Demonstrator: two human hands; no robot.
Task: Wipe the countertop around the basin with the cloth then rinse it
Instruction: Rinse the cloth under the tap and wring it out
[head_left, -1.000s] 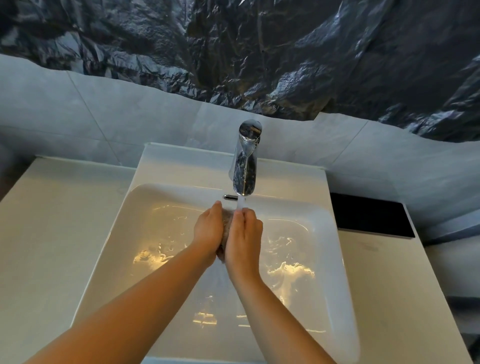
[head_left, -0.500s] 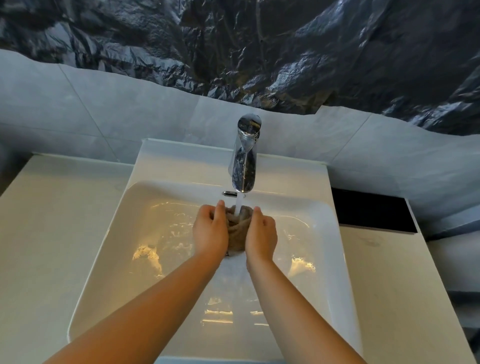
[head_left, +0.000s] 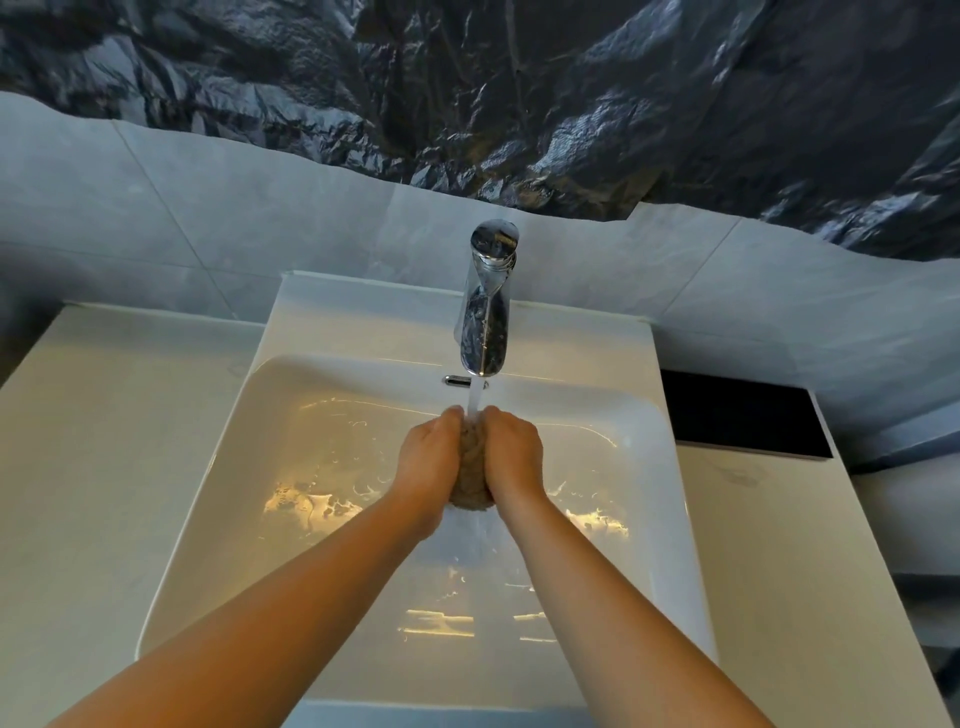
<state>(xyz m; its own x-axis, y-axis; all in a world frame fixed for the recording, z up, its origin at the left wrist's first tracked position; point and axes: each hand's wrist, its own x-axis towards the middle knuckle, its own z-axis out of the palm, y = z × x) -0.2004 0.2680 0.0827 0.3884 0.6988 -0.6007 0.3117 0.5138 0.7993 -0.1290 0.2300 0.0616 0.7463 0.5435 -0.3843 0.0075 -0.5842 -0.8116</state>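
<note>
A bunched brown cloth (head_left: 471, 475) is squeezed between my left hand (head_left: 428, 460) and my right hand (head_left: 514, 457), over the middle of the white basin (head_left: 218, 467). Water runs from the chrome tap (head_left: 485, 317) straight down onto the top of the cloth and drips from its lower end into the basin. Most of the cloth is hidden by my palms. The pale countertop (head_left: 93, 441) lies on both sides of the basin.
A black rectangular panel (head_left: 743, 415) lies on the counter at the back right. Grey tiles (head_left: 208, 218) form the wall behind, with crinkled black plastic sheeting (head_left: 467, 78) above them. An overflow slot (head_left: 457, 381) sits below the tap.
My hands parted slightly half a second ago, showing more cloth, then pressed together again around it. Water keeps running.
</note>
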